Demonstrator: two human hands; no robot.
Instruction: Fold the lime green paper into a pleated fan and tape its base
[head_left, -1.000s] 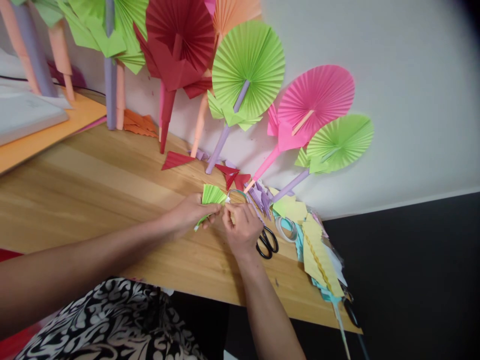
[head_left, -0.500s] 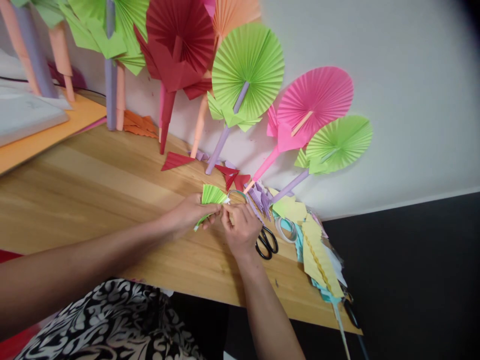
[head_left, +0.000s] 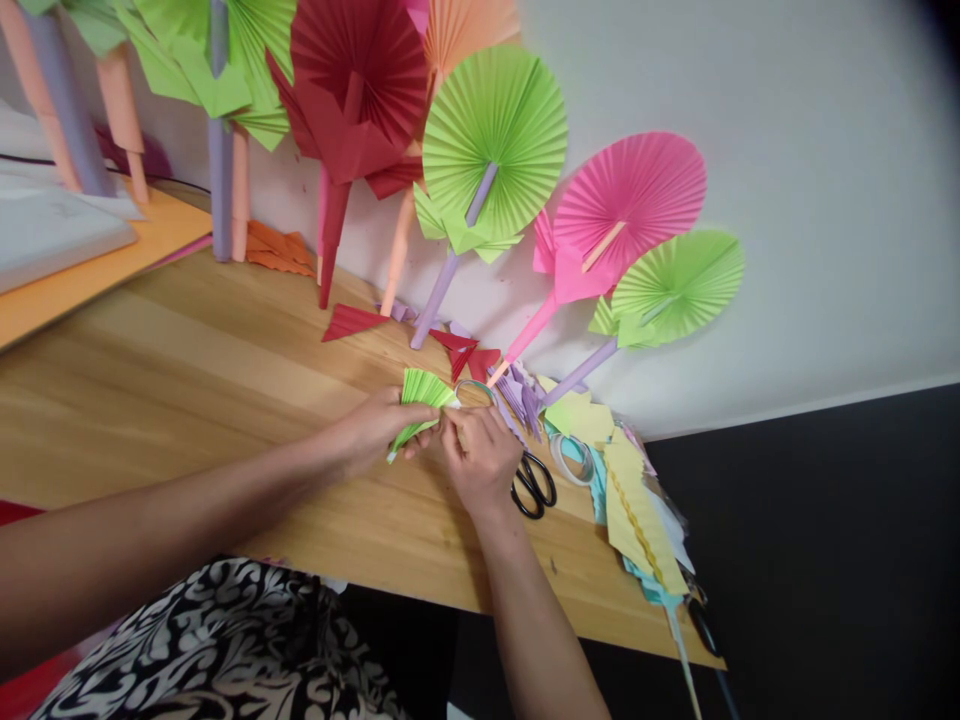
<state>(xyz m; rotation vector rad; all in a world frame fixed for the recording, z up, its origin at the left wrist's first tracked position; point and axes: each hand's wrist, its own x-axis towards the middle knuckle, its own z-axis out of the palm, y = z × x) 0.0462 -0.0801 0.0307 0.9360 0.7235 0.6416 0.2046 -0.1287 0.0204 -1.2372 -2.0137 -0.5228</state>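
Note:
A small pleated green paper fan (head_left: 424,388) is pinched in my left hand (head_left: 382,425), its folds spread toward the wall. White tape or paper shows at its right end. My right hand (head_left: 484,450) is closed with thumb and fingertips pressed against that end of the fan; what exactly lies between them is hidden. Black-handled scissors (head_left: 534,486) lie on the wooden table just right of my right wrist. Behind my fingers sits a thin ring, perhaps a tape roll (head_left: 474,386).
Paper fan flowers lean on the wall: a green one (head_left: 495,130), a pink one (head_left: 634,205), a dark red one (head_left: 358,70) and others. A white tape roll (head_left: 571,458) and yellow paper pieces (head_left: 637,500) lie at the right. A laptop-like grey slab (head_left: 64,235) rests at the left.
The green fan's lower folds show more widely spread below my left thumb. Both hands stay in nearly the same place.

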